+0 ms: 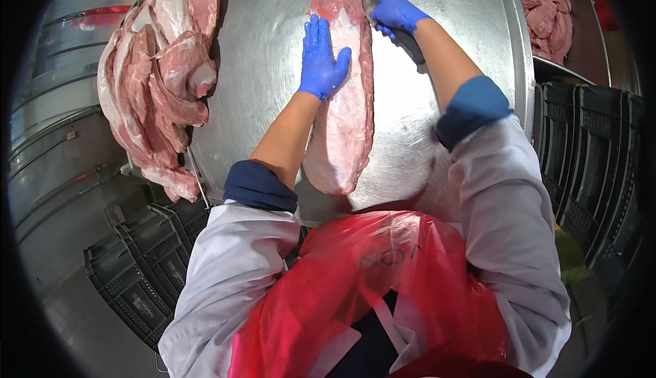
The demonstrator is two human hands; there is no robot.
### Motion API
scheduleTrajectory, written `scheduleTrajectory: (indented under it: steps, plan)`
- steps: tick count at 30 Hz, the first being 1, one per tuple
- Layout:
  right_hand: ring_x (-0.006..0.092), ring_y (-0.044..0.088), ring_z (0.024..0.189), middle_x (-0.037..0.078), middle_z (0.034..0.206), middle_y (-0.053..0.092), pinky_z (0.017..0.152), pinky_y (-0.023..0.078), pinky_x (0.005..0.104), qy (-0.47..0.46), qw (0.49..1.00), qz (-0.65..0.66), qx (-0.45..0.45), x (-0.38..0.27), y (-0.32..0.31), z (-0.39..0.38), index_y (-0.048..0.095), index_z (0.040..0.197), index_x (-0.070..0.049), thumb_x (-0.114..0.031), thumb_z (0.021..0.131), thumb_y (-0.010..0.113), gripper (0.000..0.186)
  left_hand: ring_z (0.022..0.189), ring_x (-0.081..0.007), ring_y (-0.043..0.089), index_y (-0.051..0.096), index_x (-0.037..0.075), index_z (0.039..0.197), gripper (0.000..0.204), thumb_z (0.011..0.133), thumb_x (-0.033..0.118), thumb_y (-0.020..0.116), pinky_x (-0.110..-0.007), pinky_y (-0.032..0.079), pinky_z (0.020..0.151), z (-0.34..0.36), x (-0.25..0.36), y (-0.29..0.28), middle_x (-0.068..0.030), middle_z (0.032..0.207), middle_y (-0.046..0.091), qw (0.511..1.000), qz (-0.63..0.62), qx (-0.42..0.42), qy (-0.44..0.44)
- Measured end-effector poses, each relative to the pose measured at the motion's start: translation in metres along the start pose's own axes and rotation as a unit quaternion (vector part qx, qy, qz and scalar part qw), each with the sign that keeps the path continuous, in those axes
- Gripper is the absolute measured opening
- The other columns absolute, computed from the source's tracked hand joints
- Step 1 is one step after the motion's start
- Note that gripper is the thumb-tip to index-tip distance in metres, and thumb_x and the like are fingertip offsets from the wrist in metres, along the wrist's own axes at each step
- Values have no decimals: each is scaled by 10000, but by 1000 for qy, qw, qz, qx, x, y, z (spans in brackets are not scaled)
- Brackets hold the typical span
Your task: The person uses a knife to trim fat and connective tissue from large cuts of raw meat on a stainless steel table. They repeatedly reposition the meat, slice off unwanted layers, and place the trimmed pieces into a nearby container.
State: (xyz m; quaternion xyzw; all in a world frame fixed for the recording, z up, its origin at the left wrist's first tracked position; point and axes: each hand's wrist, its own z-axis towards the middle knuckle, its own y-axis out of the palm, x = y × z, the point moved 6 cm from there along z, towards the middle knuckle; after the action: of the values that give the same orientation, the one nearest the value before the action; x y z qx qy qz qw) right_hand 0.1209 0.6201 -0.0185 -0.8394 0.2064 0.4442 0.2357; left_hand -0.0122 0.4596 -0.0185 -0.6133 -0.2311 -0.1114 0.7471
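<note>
A long slab of raw meat (345,132), pale with fat on top and redder at its far end, lies lengthwise on the steel table (260,57). My left hand (322,64), in a blue glove, rests flat on its upper half with the fingers stretched out. Beside the slab's far right edge, my gloved right hand (396,10) is wrapped round the dark handle of a knife (411,49). That hand's index finger reaches forward along the knife. Most of the blade is hidden by the hand and the meat.
At the table's left edge lies a heap of large meat cuts (160,77). Smaller meat pieces (547,12) fill a metal container beyond the right edge. Black plastic crates (591,152) stand at the right, and another black crate (140,275) sits at the lower left.
</note>
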Motion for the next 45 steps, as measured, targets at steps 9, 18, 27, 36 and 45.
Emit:
scheduleTrajectory:
  steps: [9,18,27,36,45]
  plan:
    - [139,526,471,84,679,602,439,497,321,-7,999,-44,17,6,29,-33,163,1629,-258,-46,899,483,825,1527,-481,56,122,-55,1578,930,925,413,590,-560,98,1227,4,-4,0,-291,1653,57,1000,4,-7,4]
    - [198,568,511,173,806,661,508,526,357,-26,998,-51,34,41,88,-105,131,1629,-265,-146,931,498,797,1529,-484,31,134,-63,1574,921,917,402,581,-577,83,1223,1,-9,1,-305,1650,31,999,-8,23,-29]
    - [371,717,772,308,1009,695,713,575,435,24,994,-107,2,24,92,-80,56,1626,-202,-99,875,460,859,1522,-506,43,269,78,1585,768,907,313,544,-651,80,1193,-108,50,-12,-260,1662,79,996,30,-77,34]
    - [270,616,529,225,760,653,556,546,403,9,998,-64,-11,59,138,-192,65,1631,-233,-77,937,423,796,1528,-470,88,341,28,1543,738,883,284,549,-627,81,1208,-114,38,-9,-250,1654,140,999,28,-22,15]
    - [419,618,586,261,653,608,635,499,499,-66,991,-96,66,113,199,-280,59,1622,-151,-84,906,496,842,1533,-431,112,361,40,1536,684,914,280,511,-573,89,1233,-118,42,-8,-227,1656,157,999,23,15,30]
